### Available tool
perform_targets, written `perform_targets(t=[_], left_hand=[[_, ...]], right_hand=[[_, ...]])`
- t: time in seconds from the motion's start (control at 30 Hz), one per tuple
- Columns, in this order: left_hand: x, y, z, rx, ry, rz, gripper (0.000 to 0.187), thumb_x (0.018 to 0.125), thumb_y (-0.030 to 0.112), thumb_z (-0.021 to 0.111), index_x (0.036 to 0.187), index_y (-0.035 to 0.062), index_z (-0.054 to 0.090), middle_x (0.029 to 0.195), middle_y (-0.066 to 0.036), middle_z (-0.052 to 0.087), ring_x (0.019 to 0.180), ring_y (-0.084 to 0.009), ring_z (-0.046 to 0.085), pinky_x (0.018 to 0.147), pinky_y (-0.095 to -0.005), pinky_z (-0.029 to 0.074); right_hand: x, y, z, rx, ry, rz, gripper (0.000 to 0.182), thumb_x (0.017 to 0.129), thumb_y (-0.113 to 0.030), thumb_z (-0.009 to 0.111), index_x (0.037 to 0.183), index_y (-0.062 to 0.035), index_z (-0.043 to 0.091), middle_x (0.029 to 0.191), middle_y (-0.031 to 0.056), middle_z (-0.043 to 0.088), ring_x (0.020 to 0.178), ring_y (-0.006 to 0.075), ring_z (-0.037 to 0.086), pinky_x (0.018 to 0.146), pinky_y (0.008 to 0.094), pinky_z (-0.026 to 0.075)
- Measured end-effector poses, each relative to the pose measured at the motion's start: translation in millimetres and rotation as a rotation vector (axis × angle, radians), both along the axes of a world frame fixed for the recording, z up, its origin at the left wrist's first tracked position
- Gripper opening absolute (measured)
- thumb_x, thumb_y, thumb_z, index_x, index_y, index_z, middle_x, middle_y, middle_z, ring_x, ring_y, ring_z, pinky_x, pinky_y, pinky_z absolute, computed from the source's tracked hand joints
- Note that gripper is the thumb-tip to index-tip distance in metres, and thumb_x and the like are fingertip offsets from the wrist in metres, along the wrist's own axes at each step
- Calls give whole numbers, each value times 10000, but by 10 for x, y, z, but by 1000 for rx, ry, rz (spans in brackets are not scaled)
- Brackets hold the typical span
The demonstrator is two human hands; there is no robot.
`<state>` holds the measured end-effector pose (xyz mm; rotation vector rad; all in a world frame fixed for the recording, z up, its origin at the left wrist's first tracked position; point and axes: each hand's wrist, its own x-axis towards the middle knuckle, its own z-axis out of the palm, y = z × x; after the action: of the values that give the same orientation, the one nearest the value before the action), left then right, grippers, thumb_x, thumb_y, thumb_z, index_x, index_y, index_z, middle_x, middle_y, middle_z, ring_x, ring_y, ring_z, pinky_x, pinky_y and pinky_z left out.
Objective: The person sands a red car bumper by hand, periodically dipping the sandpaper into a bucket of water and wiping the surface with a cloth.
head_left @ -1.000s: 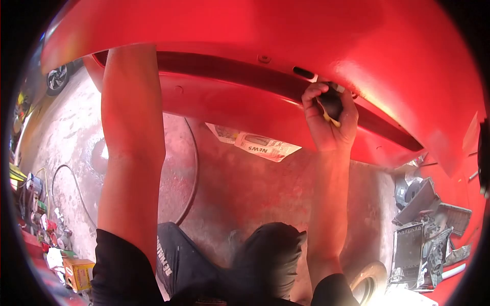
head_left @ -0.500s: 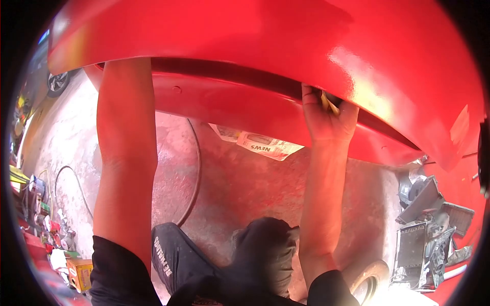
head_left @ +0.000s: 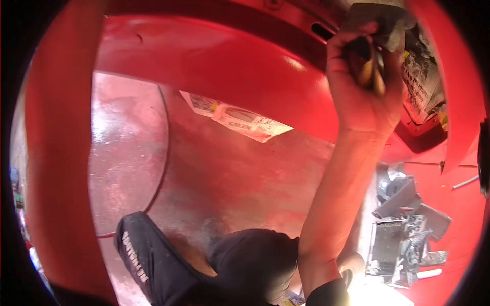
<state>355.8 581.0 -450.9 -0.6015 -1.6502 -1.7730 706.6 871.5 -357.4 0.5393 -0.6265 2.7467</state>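
My left arm [head_left: 61, 153] reaches up along the left side, and its hand is out of view past the top edge. My right hand [head_left: 365, 89] is raised at the upper right with curled fingers, palm toward me. Across its palm lies a hand tool [head_left: 378, 84] with yellowish and dark handles; its working end is hidden. A dark grey flat piece [head_left: 375, 18] shows just beyond the fingertips. Behind the hand runs a red car body panel [head_left: 229, 56], and a raised red panel [head_left: 454, 66] stands at the right.
Crumpled newspaper [head_left: 421, 86] fills the opening right of my hand. More newspaper [head_left: 250, 122] hangs below the red panel. A hose [head_left: 166, 137] crosses the floor at left. A dark radiator-like part [head_left: 388, 239] and other car parts lie at lower right, near my knees [head_left: 255, 260].
The upper red panel has lifted, exposing the newspaper-filled opening. My left arm has shifted left and its hand gone up; my right hand has risen to the right with the tool in it.
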Motion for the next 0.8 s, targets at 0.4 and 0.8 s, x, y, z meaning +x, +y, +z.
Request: perform_targets(t=[0.4, 0.8], left_hand=[[-78, 286, -599, 25, -123, 9, 531, 996, 416, 644, 1449, 139, 630, 1440, -88, 652, 1349, -282, 578, 1143, -521, 437], [-129, 314, -371, -20, -98, 19, 538, 993, 411, 650, 1466, 154, 630, 1475, -82, 642, 1385, -283, 568, 1174, -529, 423]], right_hand=[[61, -23, 74, -7, -85, -93, 279, 995, -115, 546, 1213, 45, 612, 1131, 173, 658, 1048, 297, 653, 899, 433, 529], [28, 97, 34, -73, -18, -69, 260, 977, -113, 551, 1185, 30, 615, 1112, 156, 647, 1037, 294, 648, 887, 441, 524]])
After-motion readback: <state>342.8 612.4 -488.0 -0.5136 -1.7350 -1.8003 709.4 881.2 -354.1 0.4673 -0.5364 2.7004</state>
